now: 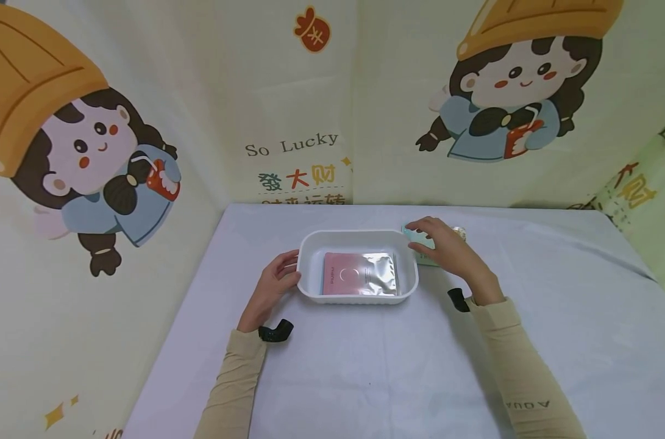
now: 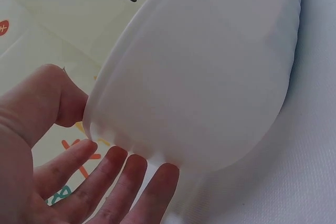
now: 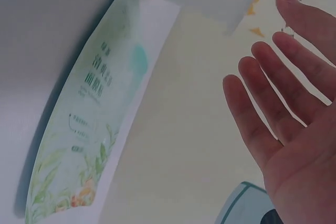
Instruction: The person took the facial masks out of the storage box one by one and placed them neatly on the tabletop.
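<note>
A white plastic tray (image 1: 356, 300) with rounded corners stands on the table. Inside it lies a flat pink and silver foil packet (image 1: 347, 274), with a sliver of something bluish under its left edge. My left hand (image 1: 270, 289) touches the tray's left end from outside; its fingertips (image 2: 136, 165) rest against the outer wall, thumb at the rim. Just past the tray's right end, my right hand (image 1: 447, 249) hovers with spread fingers and nothing in them. Below it is a pale green packet (image 3: 86, 114) with printed leaves and writing, partly hidden by that hand in the head view.
A white cloth (image 1: 365, 372) covers the table. Behind it hangs a cream curtain (image 1: 387, 122) with cartoon figures and lettering. Each wrist carries a small black device (image 1: 276, 331). A small patterned corner (image 1: 460, 232) shows behind the right hand.
</note>
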A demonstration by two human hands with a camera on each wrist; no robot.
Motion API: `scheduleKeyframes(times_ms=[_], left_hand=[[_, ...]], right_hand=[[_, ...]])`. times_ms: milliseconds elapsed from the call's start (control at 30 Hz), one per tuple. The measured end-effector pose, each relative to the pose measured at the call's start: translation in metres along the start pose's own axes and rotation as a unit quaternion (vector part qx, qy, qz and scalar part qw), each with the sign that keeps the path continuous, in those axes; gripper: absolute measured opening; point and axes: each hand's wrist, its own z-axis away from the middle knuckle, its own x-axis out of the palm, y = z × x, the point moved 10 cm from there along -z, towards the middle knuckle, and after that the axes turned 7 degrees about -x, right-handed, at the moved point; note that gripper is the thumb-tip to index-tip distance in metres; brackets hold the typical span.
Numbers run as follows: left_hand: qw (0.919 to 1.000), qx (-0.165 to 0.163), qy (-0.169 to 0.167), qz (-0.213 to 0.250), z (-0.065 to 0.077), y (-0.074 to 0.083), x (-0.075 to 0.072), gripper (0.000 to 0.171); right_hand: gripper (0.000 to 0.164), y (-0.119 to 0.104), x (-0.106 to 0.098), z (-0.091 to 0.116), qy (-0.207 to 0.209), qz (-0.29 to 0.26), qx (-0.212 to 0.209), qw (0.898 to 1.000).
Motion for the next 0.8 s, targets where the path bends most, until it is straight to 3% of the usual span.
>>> scheduleKeyframes(times_ms=[467, 800], left_hand=[[0.9999, 0.003, 0.004, -0.009, 0.002, 0.001, -0.001, 0.054], [0.9999, 0.008, 0.005, -0.011, 0.001, 0.0, -0.001, 0.054]], right_hand=[[0.045, -0.027, 0.027, -0.012, -0.04, 0.013, -0.025, 0.999], [0.047, -0.034, 0.055, -0.025, -0.089, 0.029, -0.034, 0.995]])
